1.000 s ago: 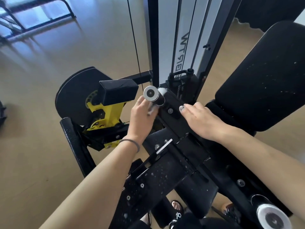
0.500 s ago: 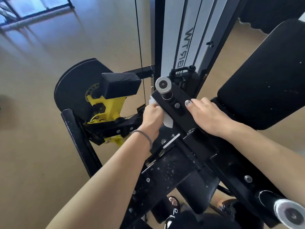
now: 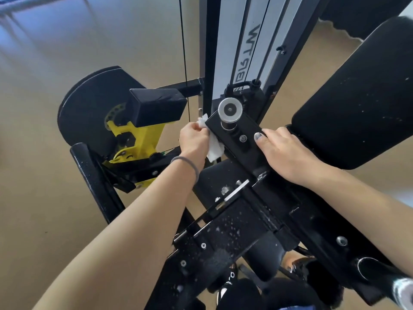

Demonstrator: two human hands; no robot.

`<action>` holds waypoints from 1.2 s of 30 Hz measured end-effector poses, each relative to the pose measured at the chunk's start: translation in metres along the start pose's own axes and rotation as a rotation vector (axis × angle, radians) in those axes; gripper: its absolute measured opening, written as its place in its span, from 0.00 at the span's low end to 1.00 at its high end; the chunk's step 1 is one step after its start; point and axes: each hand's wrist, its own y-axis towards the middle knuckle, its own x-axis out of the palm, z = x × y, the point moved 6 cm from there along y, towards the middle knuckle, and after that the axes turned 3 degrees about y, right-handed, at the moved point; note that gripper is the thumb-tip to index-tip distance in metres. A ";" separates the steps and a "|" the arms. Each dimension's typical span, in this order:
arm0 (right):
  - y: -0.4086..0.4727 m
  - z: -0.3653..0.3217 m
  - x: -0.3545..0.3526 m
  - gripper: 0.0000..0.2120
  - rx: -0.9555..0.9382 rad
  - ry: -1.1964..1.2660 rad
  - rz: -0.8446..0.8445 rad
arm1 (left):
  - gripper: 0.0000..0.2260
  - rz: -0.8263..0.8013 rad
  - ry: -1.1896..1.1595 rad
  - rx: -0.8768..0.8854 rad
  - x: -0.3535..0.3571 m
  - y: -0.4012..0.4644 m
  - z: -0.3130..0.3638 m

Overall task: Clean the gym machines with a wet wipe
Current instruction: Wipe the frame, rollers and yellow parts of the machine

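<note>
A black gym machine fills the view, with a flat black bar (image 3: 240, 139) running towards me and a silver-capped knob (image 3: 230, 110) on its far end. My left hand (image 3: 194, 142) is shut on a crumpled white wet wipe (image 3: 213, 146) and presses it against the bar's left side, just below the knob. My right hand (image 3: 288, 153) lies flat on the bar's right side, fingers spread, thumb near a small bolt. Nothing is held in it.
A large black back pad (image 3: 357, 104) stands on the right. A yellow bracket (image 3: 138, 139) with a black block (image 3: 156, 106) and a round black cover sits on the left. Cables and the white weight-stack shroud (image 3: 237, 48) rise behind. Tan floor surrounds the machine.
My left hand dropped from the silver knob to the bar's left side, and the wipe now shows beneath it. My right hand stayed on the bar.
</note>
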 end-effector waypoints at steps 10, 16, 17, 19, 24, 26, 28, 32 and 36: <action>0.004 0.004 0.003 0.32 -0.005 -0.028 0.057 | 0.11 -0.387 0.004 -0.349 0.048 -0.028 -0.043; 0.006 0.007 0.004 0.31 -0.002 -0.002 0.042 | 0.01 -0.297 -0.037 -0.262 0.045 -0.028 -0.049; 0.006 0.008 0.004 0.32 -0.001 -0.001 0.040 | 0.04 -0.203 0.002 -0.198 0.038 -0.017 -0.046; 0.005 0.008 0.005 0.33 0.000 -0.002 0.035 | 0.07 -0.049 0.002 -0.114 0.024 0.001 -0.035; 0.004 0.007 0.004 0.16 0.005 0.032 0.017 | 0.14 -0.009 -0.067 -0.211 0.023 0.014 -0.033; 0.002 0.004 0.005 0.16 0.005 0.042 0.020 | 0.17 -0.136 -0.007 -0.266 0.040 -0.002 -0.044; 0.002 0.003 0.005 0.16 0.002 0.041 0.032 | 0.14 -0.435 0.638 -0.094 0.055 -0.029 -0.051; 0.003 0.003 0.005 0.16 0.003 0.030 0.033 | 0.15 -0.508 0.069 -0.458 0.059 -0.059 -0.050; 0.004 0.003 0.005 0.17 -0.009 0.024 0.040 | 0.10 -0.347 -0.142 -0.444 0.048 -0.043 -0.042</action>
